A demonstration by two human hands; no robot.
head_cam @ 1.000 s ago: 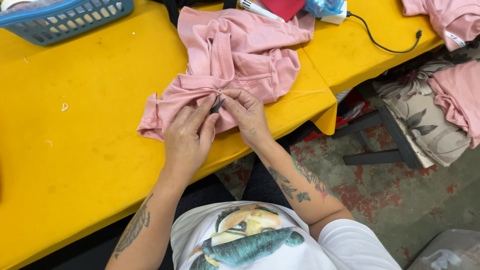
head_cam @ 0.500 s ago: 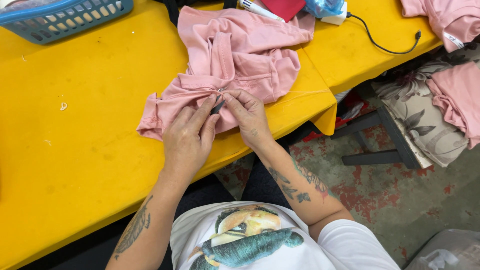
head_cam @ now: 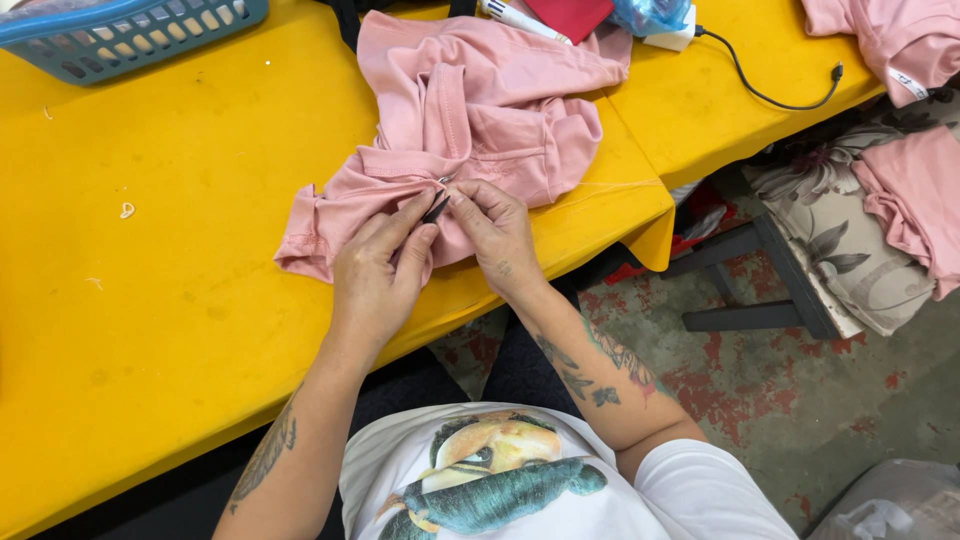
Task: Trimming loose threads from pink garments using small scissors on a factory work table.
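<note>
- Far left: blue basket (head_cam: pixel 130 35) — contents not discernible.
- Left hand (head_cam: pixel 378 275) pinches a small dark tool (head_cam: pixel 436 208), fingers narrow.
- Right hand (head_cam: pixel 497 232) pinches the pink garment (head_cam: pixel 470 110) — crumpled mid-table on the yellow table (head_cam: pixel 150 300).

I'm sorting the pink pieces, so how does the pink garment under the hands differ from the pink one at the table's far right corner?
The pink garment under the hands lies spread and rumpled mid-table; the far-right pink garment is bunched at the table's edge and partly out of frame. The first is pinched by the left hand and right hand around a small dark tool; the second lies untouched. Both are the same pink.
</note>
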